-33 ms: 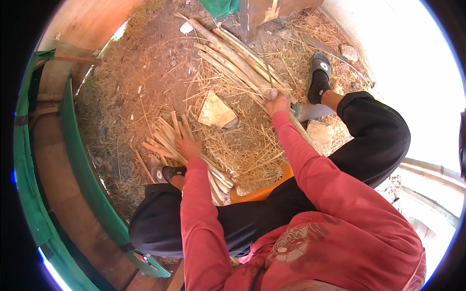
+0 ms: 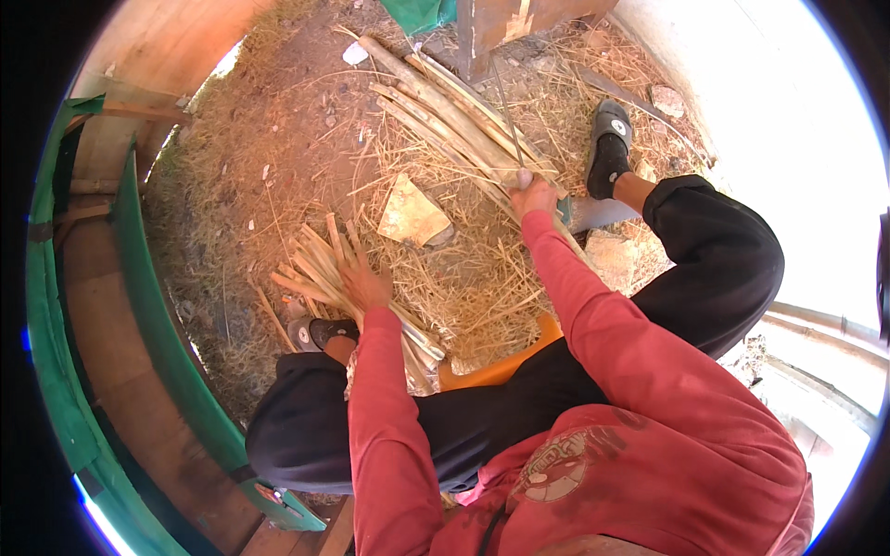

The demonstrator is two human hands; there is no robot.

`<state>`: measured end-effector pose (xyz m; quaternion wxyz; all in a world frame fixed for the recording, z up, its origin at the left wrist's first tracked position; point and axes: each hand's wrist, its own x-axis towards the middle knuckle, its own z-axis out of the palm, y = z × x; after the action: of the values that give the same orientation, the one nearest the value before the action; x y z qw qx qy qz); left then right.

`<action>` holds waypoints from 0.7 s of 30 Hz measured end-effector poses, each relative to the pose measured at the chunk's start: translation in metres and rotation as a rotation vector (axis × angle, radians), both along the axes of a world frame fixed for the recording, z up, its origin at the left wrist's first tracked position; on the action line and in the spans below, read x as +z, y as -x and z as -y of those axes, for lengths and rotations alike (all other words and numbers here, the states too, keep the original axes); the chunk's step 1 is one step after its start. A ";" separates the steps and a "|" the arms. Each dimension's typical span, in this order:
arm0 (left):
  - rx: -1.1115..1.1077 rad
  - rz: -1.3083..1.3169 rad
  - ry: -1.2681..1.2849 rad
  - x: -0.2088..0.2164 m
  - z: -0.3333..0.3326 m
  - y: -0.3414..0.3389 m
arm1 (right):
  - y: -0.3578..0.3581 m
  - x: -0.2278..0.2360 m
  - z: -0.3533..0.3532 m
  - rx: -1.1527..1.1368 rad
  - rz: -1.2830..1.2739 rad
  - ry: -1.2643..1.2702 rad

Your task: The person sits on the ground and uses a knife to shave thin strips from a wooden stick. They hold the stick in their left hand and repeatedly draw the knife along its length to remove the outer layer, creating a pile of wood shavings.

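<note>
My left hand point(image 2: 370, 283) lies over a fanned pile of short split wooden sticks point(image 2: 320, 264), its fingers stretched across them. Beside the longer poles point(image 2: 445, 107), my right hand point(image 2: 535, 197) is closed around a long thin tool point(image 2: 506, 116). Its narrow dark shaft points away from me; whether it is a blade I cannot tell. The poles run from the far middle toward my right hand and partly pass under it. Between my hands sits a flat-faced pale stone or block point(image 2: 411, 213) on straw.
An orange curved object point(image 2: 501, 363) shows beneath my legs. My sandalled right foot point(image 2: 609, 139) stands beside a grey piece point(image 2: 598, 213). A green-edged wooden structure point(image 2: 158, 315) curves along the left. A wooden post point(image 2: 473, 42) rises at the far side, and a white wall point(image 2: 769, 102) stands right.
My left hand has shifted slightly right and nearer over the sticks. My right hand has moved very slightly right, still closed around the thin tool. The poles and the pale block look unmoved.
</note>
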<state>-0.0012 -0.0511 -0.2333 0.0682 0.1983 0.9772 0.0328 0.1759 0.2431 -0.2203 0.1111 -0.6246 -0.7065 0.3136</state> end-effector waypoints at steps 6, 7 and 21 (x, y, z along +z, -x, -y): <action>0.052 0.165 0.019 -0.017 0.032 -0.023 | -0.007 -0.018 -0.044 -0.041 0.139 -0.057; 0.071 0.156 0.022 -0.017 0.031 -0.022 | -0.005 -0.016 -0.050 -0.061 0.164 -0.039; -0.036 0.277 -0.241 -0.025 -0.041 -0.055 | -0.044 -0.022 -0.079 0.235 0.256 0.072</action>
<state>0.0541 -0.0103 -0.2584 0.1783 0.2161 0.9438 0.1754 0.2194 0.3221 -0.2425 -0.0396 -0.5763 -0.7712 0.2674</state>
